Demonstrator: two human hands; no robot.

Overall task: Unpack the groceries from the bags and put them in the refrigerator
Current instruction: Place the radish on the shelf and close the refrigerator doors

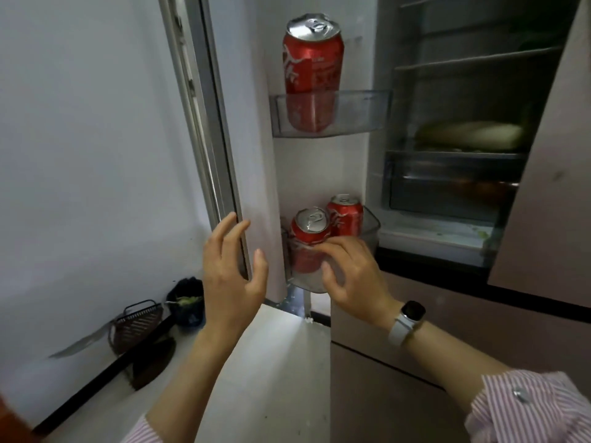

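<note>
In the lower bin of the open refrigerator door: 2 red soda cans, upright and close side by side. Front can, silver top showing, with the right hand against it; the fingertips lie curled across its upper side and the thumb reaches round below, so the hand reads as lightly gripping the can, though how firmly cannot be told. Rear can, untouched, just behind and to the right. Upper bin: 1 red can, upright, standing alone. Left hand: spread and relaxed, holding nothing, fingers at the door's edge, seemingly steadying it. Interior shelves at right hold a pale wrapped item above a clear drawer. Wrist: white-strapped watch. Floor at left: small dark basket and dark pot. Step in hand, by judgement: seating the front can in the lower bin. Next move likely calls for letting go cleanly without tipping either can, then fetching more from the bags, which are out of view.
</note>
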